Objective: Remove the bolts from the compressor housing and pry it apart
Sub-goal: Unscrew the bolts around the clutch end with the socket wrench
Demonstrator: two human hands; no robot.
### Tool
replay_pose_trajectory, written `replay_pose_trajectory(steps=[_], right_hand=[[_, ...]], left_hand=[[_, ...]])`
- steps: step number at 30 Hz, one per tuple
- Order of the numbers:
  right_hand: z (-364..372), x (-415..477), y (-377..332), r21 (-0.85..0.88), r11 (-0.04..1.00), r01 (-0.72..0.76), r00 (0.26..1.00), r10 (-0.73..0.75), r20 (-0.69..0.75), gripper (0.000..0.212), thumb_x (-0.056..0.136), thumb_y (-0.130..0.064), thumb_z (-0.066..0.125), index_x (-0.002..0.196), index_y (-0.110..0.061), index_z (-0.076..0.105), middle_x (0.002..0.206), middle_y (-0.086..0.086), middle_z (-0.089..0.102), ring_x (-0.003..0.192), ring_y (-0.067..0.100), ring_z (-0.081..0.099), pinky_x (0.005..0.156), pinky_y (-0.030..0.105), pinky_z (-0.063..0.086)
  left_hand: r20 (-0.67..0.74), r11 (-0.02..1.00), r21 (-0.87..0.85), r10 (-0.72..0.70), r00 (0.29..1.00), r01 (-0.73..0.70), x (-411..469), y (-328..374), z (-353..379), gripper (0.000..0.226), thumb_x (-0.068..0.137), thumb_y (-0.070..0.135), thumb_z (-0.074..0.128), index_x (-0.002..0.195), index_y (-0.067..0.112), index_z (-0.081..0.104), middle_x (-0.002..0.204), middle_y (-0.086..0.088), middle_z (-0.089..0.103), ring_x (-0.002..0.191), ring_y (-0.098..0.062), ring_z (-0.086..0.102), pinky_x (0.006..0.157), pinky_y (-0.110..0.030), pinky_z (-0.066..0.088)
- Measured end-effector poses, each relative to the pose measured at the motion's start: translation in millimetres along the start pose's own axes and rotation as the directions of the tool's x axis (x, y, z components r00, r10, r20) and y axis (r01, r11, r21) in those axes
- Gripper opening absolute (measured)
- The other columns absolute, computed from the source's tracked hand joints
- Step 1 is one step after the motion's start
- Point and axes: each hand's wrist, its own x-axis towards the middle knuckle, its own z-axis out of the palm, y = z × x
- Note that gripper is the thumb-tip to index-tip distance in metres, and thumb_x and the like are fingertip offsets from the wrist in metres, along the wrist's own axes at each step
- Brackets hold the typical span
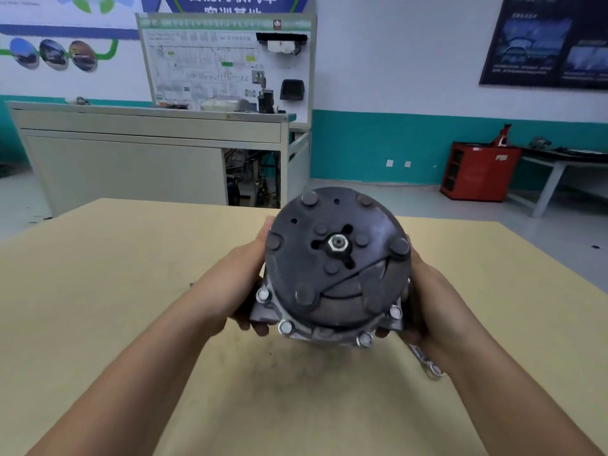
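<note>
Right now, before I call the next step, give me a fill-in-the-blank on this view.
1. The left hand and right hand grip the compressor, whose clutch plate carries a ___-sided centre nut.
2. Silver housing bolts visible on its flange: ___.
3. The wrench lies on the table, partly under the ___ wrist.
Missing: six; four; right.

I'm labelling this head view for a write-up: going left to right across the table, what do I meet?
The left hand → compressor → right hand. The silver tool beneath the right hand overlaps it, so it is left out.
</note>
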Motion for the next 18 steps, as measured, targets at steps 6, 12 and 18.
replay_pose_trajectory(steps=[6,12,18], right_hand=[[-5,4,4,0.157,0.985,0.077,0.99,-0.094,0.107,0.051,0.048,-0.069,0.078,0.079,-0.028,0.072,0.054,0.001,0.059,0.041,0.011,0.051,0.035,0.016,0.029],[-5,5,17,0.247,0.968,0.05,0.983,-0.092,0.16,0.042,0.047,-0.059,0.085,0.067,-0.024,0.072,0.057,-0.008,0.055,0.05,0.006,0.051,0.044,0.016,0.037],[-2,10,27,0.233,0.969,0.084,0.985,-0.116,0.129,0.016,0.06,-0.036,0.081,0.07,-0.027,0.072,0.057,-0.011,0.052,0.05,0.007,0.04,0.046,0.019,0.036]], left_hand=[[0.036,0.98,0.136,-0.152,0.988,0.146,22,9,-3,0.081,0.102,0.034,0.014,0.041,0.014,0.064,0.052,-0.017,0.061,0.036,-0.021,0.054,0.032,-0.014,0.025],[0.031,0.957,0.102,-0.276,0.961,0.272,30,19,-9,0.091,0.088,0.074,0.011,0.037,0.017,0.061,0.041,-0.005,0.054,0.027,-0.011,0.042,0.029,-0.011,0.021],[-0.051,0.959,0.117,-0.255,0.966,0.26,26,23,1,0.092,0.093,0.067,0.013,0.032,0.013,0.054,0.038,-0.003,0.051,0.024,-0.009,0.037,0.03,-0.01,0.021]])
